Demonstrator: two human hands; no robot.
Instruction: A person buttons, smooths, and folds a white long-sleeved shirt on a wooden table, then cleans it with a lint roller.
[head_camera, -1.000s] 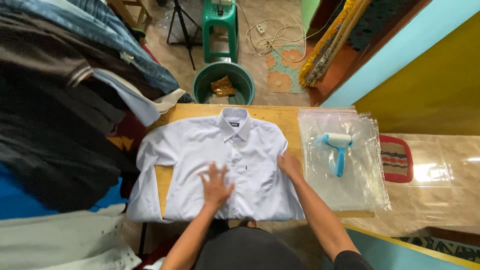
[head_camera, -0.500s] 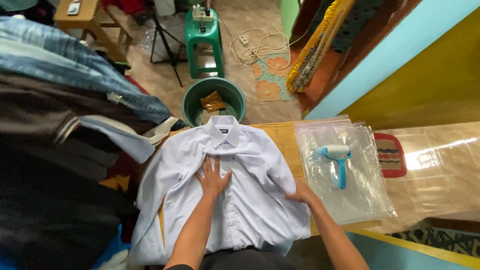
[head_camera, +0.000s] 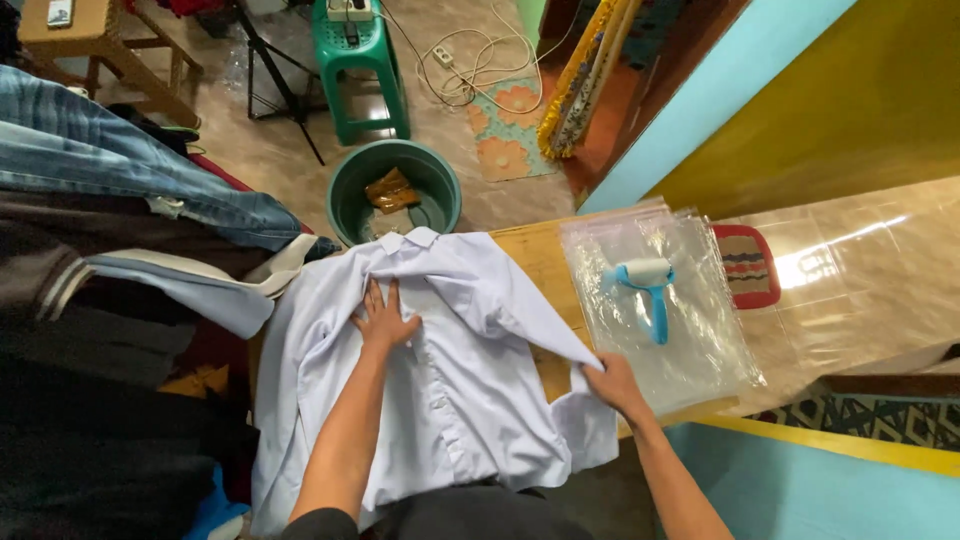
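Note:
A white button-up shirt (head_camera: 450, 390) lies face up on a wooden table (head_camera: 535, 265), collar at the far edge. My left hand (head_camera: 383, 318) presses flat on the chest just below the collar, fingers spread. My right hand (head_camera: 612, 382) pinches the end of the shirt's right sleeve, which stretches out toward the table's right side. A blue and white lint roller (head_camera: 648, 290) rests on a stack of clear plastic bags (head_camera: 690, 330) to the right of the shirt.
A pile of folded jeans and dark clothes (head_camera: 110, 260) lies at the left. A green bucket (head_camera: 395, 190) stands on the floor beyond the table, with a green stool (head_camera: 360, 60) and cables behind it. A small patterned mat (head_camera: 745, 265) is at the right.
My left hand slid up from the shirt's lower front to just below the collar. My right hand moved from the shirt's side to grip and pull out the right sleeve.

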